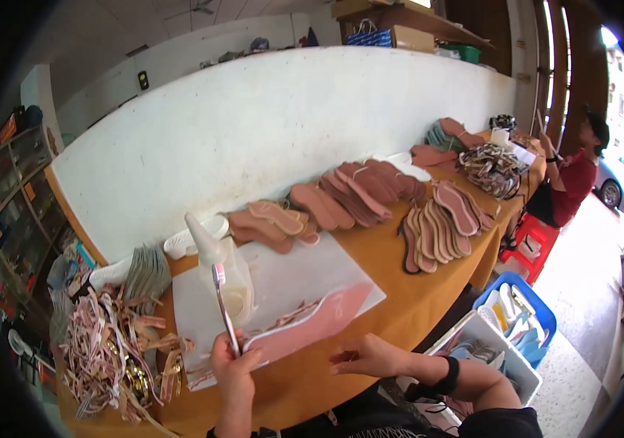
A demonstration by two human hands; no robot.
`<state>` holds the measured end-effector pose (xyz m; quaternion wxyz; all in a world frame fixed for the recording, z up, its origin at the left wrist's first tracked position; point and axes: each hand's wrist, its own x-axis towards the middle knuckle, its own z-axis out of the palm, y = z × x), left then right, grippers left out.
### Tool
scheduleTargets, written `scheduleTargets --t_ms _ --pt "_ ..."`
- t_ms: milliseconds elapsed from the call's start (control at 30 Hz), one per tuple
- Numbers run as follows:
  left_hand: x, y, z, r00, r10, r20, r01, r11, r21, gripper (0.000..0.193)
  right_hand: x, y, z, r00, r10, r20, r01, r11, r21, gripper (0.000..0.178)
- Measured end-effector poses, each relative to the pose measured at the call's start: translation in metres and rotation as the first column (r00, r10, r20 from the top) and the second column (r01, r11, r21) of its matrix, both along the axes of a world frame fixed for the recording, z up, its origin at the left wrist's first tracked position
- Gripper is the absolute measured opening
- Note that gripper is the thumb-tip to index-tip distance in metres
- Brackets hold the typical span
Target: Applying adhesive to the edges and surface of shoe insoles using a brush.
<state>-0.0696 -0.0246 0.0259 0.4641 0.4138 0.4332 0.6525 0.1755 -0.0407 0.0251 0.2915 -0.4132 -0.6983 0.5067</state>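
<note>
My left hand (pixel 233 367) is closed around the handle of a toothbrush (pixel 226 306), bristle head pointing up. Close by my left thumb is the heel end of a pink shoe insole (pixel 319 321); whether the thumb also grips it, I cannot tell. Thin pink straps lie along the insole's far edge. Beneath these is a pale sheet (pixel 341 263), and on it stands a whitish translucent container (pixel 233 285) with a tall spout. My right hand (pixel 370 356) hovers past the insole's right side, fingers loosely bent and apart, holding nothing.
A heap of pink and gold straps (pixel 111 354) covers the table's left end. Stacks of brown and tan insoles (pixel 356 191) line the white wall. Crates of shoe parts (pixel 520 321) stand low at right. A person in red (pixel 571 182) sits at the table's far end.
</note>
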Motion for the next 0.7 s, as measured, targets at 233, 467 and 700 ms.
scheduleTargets --t_ms 233,467,700 --pt "-0.013 -0.004 0.03 0.892 -0.178 -0.416 0.182 0.983 -0.031 0.04 0.016 0.018 0.054 0.921 -0.276 0.276 -0.085 0.548 0.832 0.038" --pt "-0.008 -0.02 0.05 0.735 -0.334 -0.59 0.37 0.927 -0.065 0.04 0.007 0.031 0.046 0.855 0.117 0.505 -0.344 0.857 0.384 0.029" --pt "-0.007 -0.02 0.04 0.695 0.013 -0.719 0.321 0.889 0.326 0.042 0.005 0.02 0.019 0.857 0.161 0.489 -0.364 0.862 0.354 0.012"
